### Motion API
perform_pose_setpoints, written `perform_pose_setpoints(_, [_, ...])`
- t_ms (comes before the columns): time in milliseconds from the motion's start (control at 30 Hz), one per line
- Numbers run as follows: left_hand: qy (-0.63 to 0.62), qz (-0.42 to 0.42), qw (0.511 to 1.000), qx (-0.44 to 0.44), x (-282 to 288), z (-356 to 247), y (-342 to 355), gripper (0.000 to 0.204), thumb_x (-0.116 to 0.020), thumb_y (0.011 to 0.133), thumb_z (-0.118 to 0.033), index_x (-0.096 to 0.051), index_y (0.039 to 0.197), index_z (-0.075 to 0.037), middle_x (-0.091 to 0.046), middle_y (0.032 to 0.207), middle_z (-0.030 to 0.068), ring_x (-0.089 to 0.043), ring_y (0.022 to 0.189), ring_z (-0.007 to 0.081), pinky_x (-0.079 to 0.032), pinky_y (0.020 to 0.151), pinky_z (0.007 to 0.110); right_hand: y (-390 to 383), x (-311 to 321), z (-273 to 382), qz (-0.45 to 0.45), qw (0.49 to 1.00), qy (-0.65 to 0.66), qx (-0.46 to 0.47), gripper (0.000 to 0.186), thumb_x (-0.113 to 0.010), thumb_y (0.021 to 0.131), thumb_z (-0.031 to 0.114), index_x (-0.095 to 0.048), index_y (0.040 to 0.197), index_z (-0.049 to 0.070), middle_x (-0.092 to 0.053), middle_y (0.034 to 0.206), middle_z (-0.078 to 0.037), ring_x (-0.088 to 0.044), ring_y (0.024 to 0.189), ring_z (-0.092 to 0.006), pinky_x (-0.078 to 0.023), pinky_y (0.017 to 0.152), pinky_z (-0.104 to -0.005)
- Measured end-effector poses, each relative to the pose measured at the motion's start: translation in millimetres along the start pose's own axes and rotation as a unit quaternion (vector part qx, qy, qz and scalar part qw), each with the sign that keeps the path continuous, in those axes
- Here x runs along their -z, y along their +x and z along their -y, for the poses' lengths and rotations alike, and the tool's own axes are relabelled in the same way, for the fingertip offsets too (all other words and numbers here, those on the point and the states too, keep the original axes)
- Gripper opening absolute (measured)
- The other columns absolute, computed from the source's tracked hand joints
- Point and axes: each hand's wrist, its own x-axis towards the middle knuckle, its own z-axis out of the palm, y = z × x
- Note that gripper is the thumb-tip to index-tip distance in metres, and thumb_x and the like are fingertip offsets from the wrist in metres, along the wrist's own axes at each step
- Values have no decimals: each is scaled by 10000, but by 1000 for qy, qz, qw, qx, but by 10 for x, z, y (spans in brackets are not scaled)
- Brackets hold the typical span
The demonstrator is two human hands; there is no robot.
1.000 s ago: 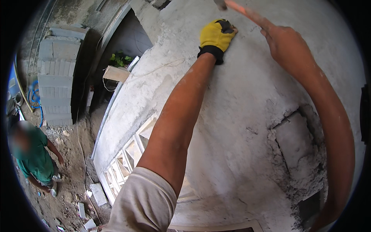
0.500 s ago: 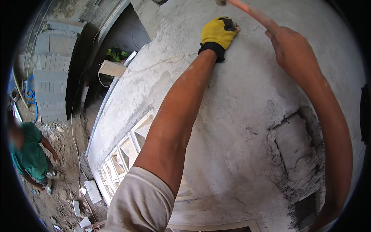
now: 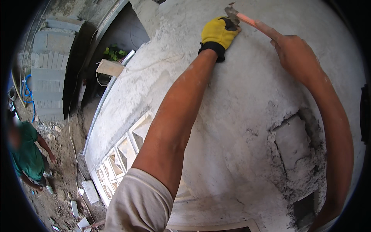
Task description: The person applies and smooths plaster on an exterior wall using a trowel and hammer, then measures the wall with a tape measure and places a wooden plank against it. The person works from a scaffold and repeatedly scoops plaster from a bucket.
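Note:
My left hand [image 3: 218, 34], in a yellow glove with a black cuff, is held up against the rough grey wall [image 3: 239, 92]. Its fingers are curled closed; what they grip, if anything, is hidden behind the glove. My bare right hand [image 3: 294, 54] is wrapped round the handle of a hammer [image 3: 247, 19]. The hammer's head is right beside the gloved fingers, at or very close to the wall; whether it touches anything there I cannot tell.
Broken masonry surrounds a hole with a grey block [image 3: 293, 139] at lower right. White lattice vent blocks [image 3: 127, 150] line the wall at left. Below stand stacked grey blocks [image 3: 48, 81] and a person in a green shirt [image 3: 31, 150] on rubble ground. A wooden block [image 3: 110, 67] juts out.
The hammer has swung down toward my left hand, its head coming into view by the gloved fingers. My right hand has lowered slightly. The left hand stays in place.

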Motion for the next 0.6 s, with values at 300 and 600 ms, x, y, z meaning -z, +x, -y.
perform_pose_setpoints(300, [-26, -11, 1000, -7, -25, 29, 9, 281, -705, 795, -385, -731, 886, -120, -701, 960, 72, -651, 919, 299, -506, 811, 396, -2, 15, -62, -45, 998, 35, 26, 490, -529, 983, 131, -454, 1445, 277, -657, 748, -164, -651, 690, -288, -545, 708, -429])
perform_pose_setpoints(600, [13, 3, 1000, 8, 24, -46, -23, 260, -699, 804, -369, -738, 897, -129, -701, 961, 69, -654, 927, 292, -506, 813, 387, 33, 164, 19, 7, 1000, -27, -6, 482, -523, 981, 115, -472, 1433, 275, -669, 772, -155, -652, 693, -288, -547, 684, -423])
